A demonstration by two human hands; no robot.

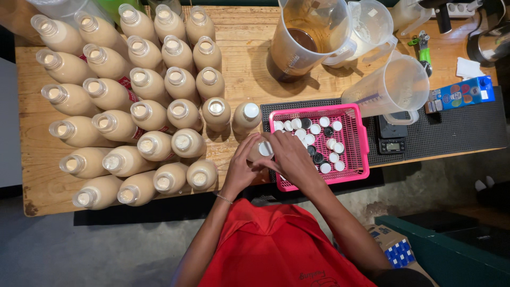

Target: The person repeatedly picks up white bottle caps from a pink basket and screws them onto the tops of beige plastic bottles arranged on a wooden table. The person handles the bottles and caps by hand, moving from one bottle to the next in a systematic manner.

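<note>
Wooden tabletop (244,48) is crowded with open bottles (143,114) of beige liquid, ranked left of a pink basket (357,154) of caps (324,143). Just left of the basket, one bottle (260,150) is gripped by the left hand (240,169), fingers curled around its body. Its white cap (266,148) is covered by the right hand (289,157), fingers closed over it, wrist bent across the basket's corner. Jugs (313,34) are seen beyond the basket.
</note>
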